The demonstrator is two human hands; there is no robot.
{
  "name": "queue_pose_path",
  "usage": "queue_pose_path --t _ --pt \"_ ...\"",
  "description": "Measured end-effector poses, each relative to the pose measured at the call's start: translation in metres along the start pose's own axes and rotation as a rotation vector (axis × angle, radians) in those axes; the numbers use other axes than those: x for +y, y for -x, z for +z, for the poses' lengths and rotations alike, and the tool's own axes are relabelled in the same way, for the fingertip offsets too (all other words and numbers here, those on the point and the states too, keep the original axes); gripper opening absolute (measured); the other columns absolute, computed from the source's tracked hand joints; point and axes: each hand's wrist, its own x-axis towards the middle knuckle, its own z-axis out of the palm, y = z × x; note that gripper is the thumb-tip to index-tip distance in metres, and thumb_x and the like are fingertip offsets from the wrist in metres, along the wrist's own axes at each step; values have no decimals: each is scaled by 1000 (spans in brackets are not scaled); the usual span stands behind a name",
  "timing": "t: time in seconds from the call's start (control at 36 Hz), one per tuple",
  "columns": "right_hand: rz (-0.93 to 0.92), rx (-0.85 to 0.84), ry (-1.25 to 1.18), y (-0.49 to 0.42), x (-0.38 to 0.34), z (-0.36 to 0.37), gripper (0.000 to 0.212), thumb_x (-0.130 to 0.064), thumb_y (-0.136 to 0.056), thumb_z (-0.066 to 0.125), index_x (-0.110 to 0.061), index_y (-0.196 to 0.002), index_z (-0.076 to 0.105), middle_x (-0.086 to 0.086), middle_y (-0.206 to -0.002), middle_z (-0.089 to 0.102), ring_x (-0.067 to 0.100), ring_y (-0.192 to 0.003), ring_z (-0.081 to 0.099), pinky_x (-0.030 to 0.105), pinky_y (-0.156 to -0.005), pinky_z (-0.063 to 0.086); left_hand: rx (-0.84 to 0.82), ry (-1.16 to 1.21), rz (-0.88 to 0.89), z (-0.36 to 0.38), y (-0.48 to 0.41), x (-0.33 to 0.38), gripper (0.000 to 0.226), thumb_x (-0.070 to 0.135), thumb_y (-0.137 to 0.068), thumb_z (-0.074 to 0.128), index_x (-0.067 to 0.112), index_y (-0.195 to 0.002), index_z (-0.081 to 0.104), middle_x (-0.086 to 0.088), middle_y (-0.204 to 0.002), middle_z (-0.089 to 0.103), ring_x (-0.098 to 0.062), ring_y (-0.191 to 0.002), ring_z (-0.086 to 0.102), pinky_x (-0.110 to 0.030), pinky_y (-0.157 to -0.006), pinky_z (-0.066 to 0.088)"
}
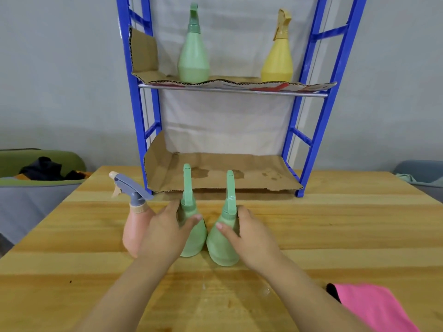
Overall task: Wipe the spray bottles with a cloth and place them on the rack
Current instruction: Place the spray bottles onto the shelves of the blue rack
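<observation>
Spray bottles: left green bottle [195,240] and right green bottle [221,248] stand side by side mid-tabletop [335,224], before the rack [318,130].
Hands: left hand [165,228] grips the left green bottle; right hand [251,236] grips the right green bottle.
Neighbour: pink bottle [135,231] just left of the left hand.
Cloth: pink cloth [374,305] at the tabletop's near right corner.
</observation>
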Motion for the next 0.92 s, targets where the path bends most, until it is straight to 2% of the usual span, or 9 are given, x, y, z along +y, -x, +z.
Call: queue_pose_path --t 0.08,0.14,0.25,0.36,0.42,0.56,0.69,0.83,0.92 --pt "5 -9 -12 -2 1 0 44 -55 -93 42 -24 -124 42 -6 -111 52 14 -96 53 30 -73 44 13 6 2 -1 -1 1 40 47 -81 67 23 -112 59 5 -88 65 -16 -85 58 -34 -71 50" --pt "14 -36 -39 -3 2 -3 40 -53 -94 44 -22 -120 44 -6 -105 51 15 -93 52 30 -72 43 15 14 18 -3 1 4 37 48 -80 67 27 -111 61 8 -88 66 -13 -86 59 -34 -73 52" --pt "32 -73 -64 -8 9 -13 34 -50 -92 48 -20 -109 48 -2 -99 56 19 -91 57 37 -76 48 36 57 70 -10 1 21 32 50 -78 68 33 -105 63 14 -88 66 -7 -84 57 -26 -70 49" --pt "60 -49 -28 -10 20 -27 30 -49 -91 49 -20 -101 49 0 -97 60 23 -89 59 42 -78 50 -1 106 83 -16 -8 43 28 51 -76 70 35 -99 65 17 -89 66 -2 -85 57 -22 -71 47" --pt "78 -20 -19 -12 27 -37 30 -49 -91 49 -21 -98 49 -1 -95 60 23 -87 59 43 -77 50 -18 134 87 -16 -16 52 28 49 -76 71 33 -98 66 17 -90 66 0 -86 58 -25 -72 49" --pt "112 78 -36 -28 45 -67 25 -48 -89 52 -24 -94 50 -2 -92 62 23 -85 59 42 -76 50 -32 146 113 -6 -45 73 30 48 -74 73 32 -98 66 16 -92 65 -8 -91 60 -30 -76 51" --pt "130 164 -12 -59 59 -99 27 -47 -89 52 -21 -94 50 -1 -87 61 25 -84 59 39 -71 49 -29 89 147 9 -85 87 44 50 -76 71 27 -112 64 6 -108 66 -16 -98 60 -31 -82 51" --pt "111 226 -52 -101 70 -119 22 -41 -91 54 -20 -94 51 0 -85 61 25 -82 59 37 -70 47 -25 92 143 31 -124 99 40 48 -78 70 25 -110 63 4 -107 66 -17 -93 62 -34 -79 54" --pt "120 236 -49 -126 77 -124 23 -40 -92 52 -17 -91 50 1 -81 57 25 -77 57 35 -63 43 -37 130 128 45 -147 104 39 46 -79 70 24 -111 62 4 -107 66 -18 -92 62 -33 -77 54"
